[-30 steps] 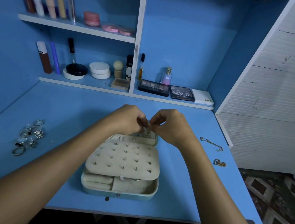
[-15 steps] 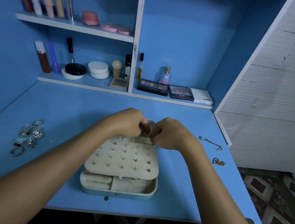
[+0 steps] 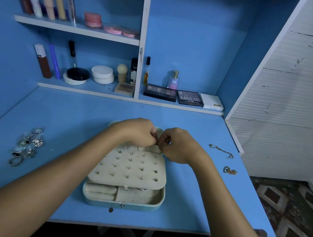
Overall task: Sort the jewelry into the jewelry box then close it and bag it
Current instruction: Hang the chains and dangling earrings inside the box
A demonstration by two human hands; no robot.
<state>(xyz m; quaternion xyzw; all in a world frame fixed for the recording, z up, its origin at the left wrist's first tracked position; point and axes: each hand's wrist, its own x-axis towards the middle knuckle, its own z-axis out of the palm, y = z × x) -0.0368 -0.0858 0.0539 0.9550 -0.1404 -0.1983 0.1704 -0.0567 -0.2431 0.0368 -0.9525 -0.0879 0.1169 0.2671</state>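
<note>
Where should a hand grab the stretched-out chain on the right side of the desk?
Pinch the chain near its middle, coming straight down from above. It lies flat and strung out on the blue desk, apart from the bunched chain nearer the person, so nothing blocks a top approach. The right hand is closest, though it's busy over the jewelry box.

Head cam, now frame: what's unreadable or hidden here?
- What the left hand and right hand pinch: head view, curled fingers cover it.
- Far part of the jewelry box: both hands block it.
- Each ring in the ring pile: too small and blurred to count.
- Elbows: cut off by the bottom edge.
</note>
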